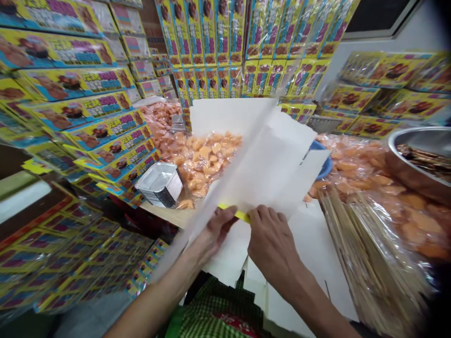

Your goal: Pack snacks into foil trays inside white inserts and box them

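A white cardboard box blank, blurred in places, stands tilted up in front of me. Along its near edge runs a folded strip with a yellow printed side. My left hand pinches this edge between thumb and fingers. Close beside it, my right hand has its fingers bent over the same edge, gripping it. Under both hands lie more flat white cardboard blanks, reaching to the table's near side. A stack of foil trays sits to the left of the blank.
Small wrapped orange pieces are heaped behind the trays. At right are larger wrapped orange pieces, a bundle of wooden sticks, a metal bowl and a blue basin. Printed boxes are stacked high around the table.
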### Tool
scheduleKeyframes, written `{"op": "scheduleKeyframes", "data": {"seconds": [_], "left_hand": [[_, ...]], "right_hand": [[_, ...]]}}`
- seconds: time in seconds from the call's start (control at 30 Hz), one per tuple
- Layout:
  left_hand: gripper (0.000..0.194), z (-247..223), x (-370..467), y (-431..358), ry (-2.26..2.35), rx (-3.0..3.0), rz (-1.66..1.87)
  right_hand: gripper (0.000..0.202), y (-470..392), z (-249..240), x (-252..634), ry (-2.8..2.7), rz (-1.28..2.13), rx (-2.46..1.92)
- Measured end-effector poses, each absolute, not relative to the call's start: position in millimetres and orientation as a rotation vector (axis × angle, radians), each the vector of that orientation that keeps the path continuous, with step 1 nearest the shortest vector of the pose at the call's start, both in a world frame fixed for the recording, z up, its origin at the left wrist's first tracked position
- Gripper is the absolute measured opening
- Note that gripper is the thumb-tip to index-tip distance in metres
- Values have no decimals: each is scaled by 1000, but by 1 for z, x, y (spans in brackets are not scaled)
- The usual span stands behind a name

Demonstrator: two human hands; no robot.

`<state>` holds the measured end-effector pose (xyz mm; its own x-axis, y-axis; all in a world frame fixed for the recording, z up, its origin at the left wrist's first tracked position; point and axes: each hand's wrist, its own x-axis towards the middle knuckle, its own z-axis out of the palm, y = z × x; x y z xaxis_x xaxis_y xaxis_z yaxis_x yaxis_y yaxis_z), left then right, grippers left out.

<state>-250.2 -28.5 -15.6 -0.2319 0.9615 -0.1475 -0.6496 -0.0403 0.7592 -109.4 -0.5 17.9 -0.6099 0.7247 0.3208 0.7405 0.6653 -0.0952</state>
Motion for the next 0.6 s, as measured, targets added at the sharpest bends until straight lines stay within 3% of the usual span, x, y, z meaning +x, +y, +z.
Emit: {"op": "scheduleKeyframes", "data": {"seconds": [0.1,0.37,0.5,0.6], "left_hand": [[39,-10,-233,-32,815,479,1533],[47,-14,-214,-31,858,542,1414],[53,-16,-238,-7,920,700,1241],[45,-18,-269,27,1173,1046,1130]], "right_hand": [[25,-1,23,-108,-2537,-79,-1217],[23,11,33,-88,-2739,549,-1237],[33,17,14,-17,-2472,301,-973],[53,29,-1,48,-2042,23,-1434]]}}
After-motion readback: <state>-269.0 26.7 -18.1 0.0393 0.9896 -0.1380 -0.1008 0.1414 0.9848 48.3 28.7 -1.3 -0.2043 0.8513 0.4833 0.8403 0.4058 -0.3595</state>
